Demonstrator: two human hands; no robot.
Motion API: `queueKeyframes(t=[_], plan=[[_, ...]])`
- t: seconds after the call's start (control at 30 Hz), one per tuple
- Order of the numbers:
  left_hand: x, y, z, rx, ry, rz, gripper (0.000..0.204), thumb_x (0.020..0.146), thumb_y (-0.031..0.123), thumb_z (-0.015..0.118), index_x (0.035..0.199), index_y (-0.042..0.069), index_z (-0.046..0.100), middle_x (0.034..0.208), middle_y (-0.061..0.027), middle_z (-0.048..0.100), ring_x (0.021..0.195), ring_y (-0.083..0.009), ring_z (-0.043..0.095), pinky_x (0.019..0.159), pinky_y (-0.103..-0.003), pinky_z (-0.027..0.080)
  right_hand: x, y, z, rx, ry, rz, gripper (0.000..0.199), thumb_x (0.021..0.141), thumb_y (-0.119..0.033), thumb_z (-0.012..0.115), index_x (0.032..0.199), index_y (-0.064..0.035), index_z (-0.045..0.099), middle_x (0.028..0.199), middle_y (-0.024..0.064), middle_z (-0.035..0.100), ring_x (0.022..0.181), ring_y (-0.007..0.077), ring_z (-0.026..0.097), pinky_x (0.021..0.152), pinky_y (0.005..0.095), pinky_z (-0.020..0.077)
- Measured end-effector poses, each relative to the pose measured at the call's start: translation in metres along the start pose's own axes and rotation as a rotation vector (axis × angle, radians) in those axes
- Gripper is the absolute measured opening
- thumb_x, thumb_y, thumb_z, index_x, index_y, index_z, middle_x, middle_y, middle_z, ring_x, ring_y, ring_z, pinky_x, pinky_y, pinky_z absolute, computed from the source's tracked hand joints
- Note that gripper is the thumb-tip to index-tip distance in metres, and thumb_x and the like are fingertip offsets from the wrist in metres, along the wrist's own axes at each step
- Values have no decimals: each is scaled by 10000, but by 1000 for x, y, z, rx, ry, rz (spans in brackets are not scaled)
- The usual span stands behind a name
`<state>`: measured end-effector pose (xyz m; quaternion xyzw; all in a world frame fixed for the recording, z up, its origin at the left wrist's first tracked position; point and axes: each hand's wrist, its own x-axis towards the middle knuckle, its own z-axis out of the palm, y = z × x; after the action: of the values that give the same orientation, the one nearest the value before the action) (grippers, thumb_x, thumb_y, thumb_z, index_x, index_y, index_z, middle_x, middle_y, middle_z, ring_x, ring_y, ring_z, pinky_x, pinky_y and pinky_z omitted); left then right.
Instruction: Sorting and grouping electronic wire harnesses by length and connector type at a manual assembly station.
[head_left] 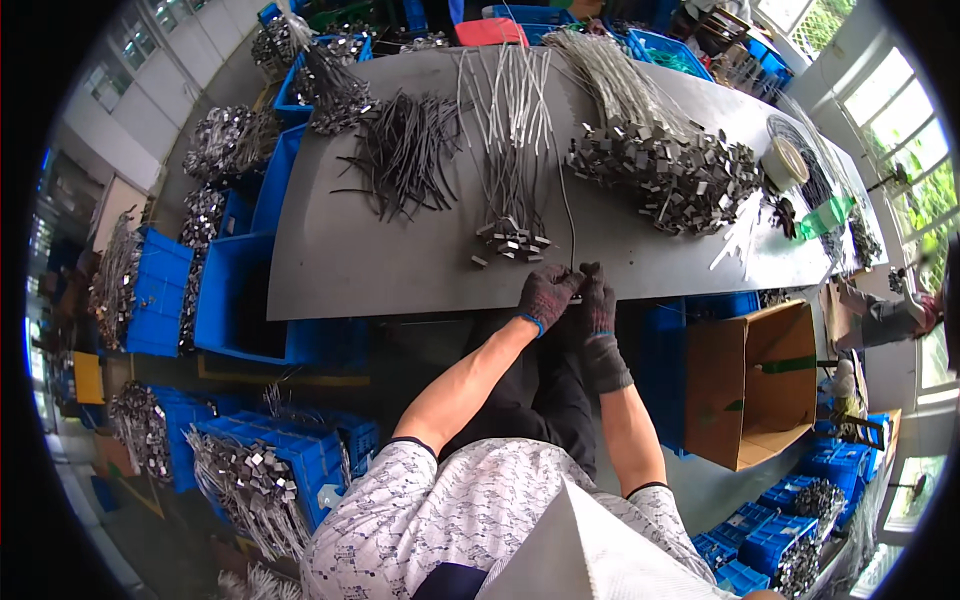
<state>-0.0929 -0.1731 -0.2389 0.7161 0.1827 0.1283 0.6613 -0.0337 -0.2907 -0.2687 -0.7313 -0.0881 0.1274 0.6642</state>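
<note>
At the near edge of the grey table, my left hand and my right hand, both in dark knitted gloves, meet with closed fingers. Between them they pinch the near end of a thin dark cable, which runs away from me across the tabletop. What sits at that end is hidden by my fingers. Just left of it lies a bunch of silvery cables with small metal blocks at the near ends. Farther left is a pile of short black sleeves or strips.
A large heap of metal-ended cables covers the table's right half, near a tape roll and green bottle. Blue crates line the left side. An open cardboard box stands right of my legs. Another person is at far right.
</note>
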Motion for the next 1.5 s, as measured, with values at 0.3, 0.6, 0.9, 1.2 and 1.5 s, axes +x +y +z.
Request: queueKeyframes(t=[0.3,0.6,0.9,1.2,1.5], plan=[[84,-27,-75,68,24,56,315,889,320,694,925,9,728,781,-168,707,702,-209,671,677,-356,520,49,-48,38,136,-67,112,392,1025,-305,526,1314,-40,532,937,136,664,538,176,612,475,278,487],[147,-42,-193,721,347,44,311,907,379,592,990,105,713,936,-178,712,870,-361,697,732,-443,546,135,-36,-54,-714,629,-174,539,915,-285,660,1367,-24,525,1158,166,648,924,276,646,887,369,511],[233,-145,-255,1230,358,-435,307,860,369,605,1013,146,749,1110,-140,719,1030,-332,701,832,-449,574,231,20,-87,398,-72,361,377,953,-422,605,1195,-133,604,880,98,635,740,220,677,534,384,512],[271,-172,-258,1502,130,-77,256,837,285,616,952,106,759,1035,-143,740,886,-292,729,682,-432,562,70,75,-206,-495,-520,-211,316,968,-268,614,1117,7,662,982,93,700,898,213,691,766,339,558],[143,-96,-206,-905,257,-640,66,874,163,715,856,102,696,778,-46,702,641,-146,663,509,-300,547,-350,201,-272,-1014,-699,1051,249,894,-194,544,1050,-59,684,1008,252,687,932,436,666,777,517,530]])
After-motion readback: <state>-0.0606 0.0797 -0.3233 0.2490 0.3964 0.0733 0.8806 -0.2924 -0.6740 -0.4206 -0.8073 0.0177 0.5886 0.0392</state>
